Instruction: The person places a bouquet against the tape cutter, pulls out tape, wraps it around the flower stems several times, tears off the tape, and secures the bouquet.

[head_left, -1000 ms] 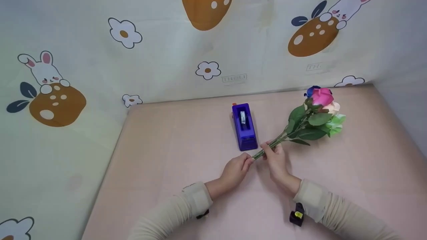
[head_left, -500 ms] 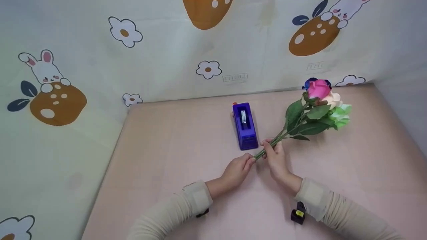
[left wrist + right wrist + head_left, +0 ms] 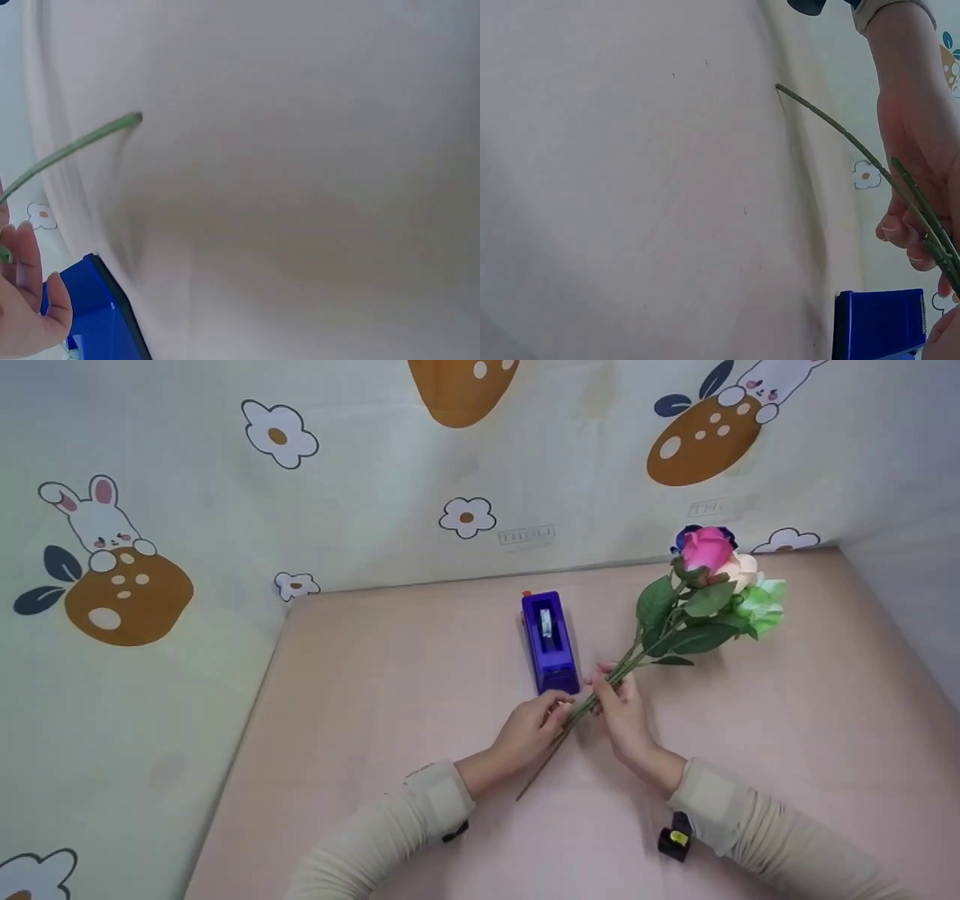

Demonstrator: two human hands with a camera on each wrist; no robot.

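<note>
My right hand (image 3: 622, 712) pinches the green stems of a bouquet of roses (image 3: 701, 637), its pink, blue, cream and light green heads tilting to the upper right. Below the grip, one long stem (image 3: 71, 150) sticks out well past the shorter ones. My left hand (image 3: 532, 727) lies beside the lower stems with its fingers loosely bent. In the left wrist view its thumb and fingers stand apart, near a short stem end. Just beyond the left fingertips stands a blue tape dispenser (image 3: 551, 656) with a roll in it; the hand overlaps its near edge in the head view.
A pale pink cloth covers the table (image 3: 360, 697). Behind it and along the left rises a backdrop (image 3: 360, 510) printed with rabbits and flowers. A black wrist device (image 3: 675, 838) hangs under the right sleeve.
My left hand has let go of the stem ends and shifted slightly up and left. The long stem now shows below it. The rose heads have risen a little in the head view.
</note>
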